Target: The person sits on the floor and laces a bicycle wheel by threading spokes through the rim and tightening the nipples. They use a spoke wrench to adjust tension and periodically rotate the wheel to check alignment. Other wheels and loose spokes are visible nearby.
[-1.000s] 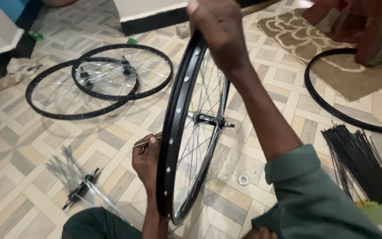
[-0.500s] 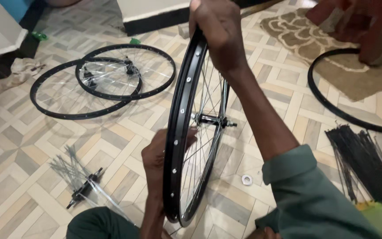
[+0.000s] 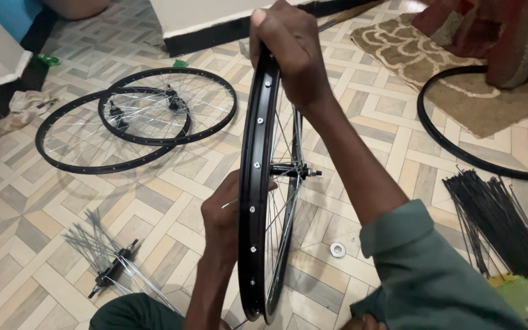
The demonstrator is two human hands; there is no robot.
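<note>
A black bicycle wheel [image 3: 258,201] stands upright on the tiled floor [image 3: 172,201], its rim drilled with small holes, thin silver spokes meeting a hub [image 3: 291,171]; the right hand [image 3: 291,52] grips the rim's top; the left hand [image 3: 224,211] pinches a spoke beside the rim.

A black bicycle wheel rim [image 3: 253,201] stands upright on edge over the tiled floor, its row of spoke holes facing us. Thin silver spokes [image 3: 282,201] run in to a dark hub [image 3: 291,171] at mid-height, its axle pointing right.
</note>
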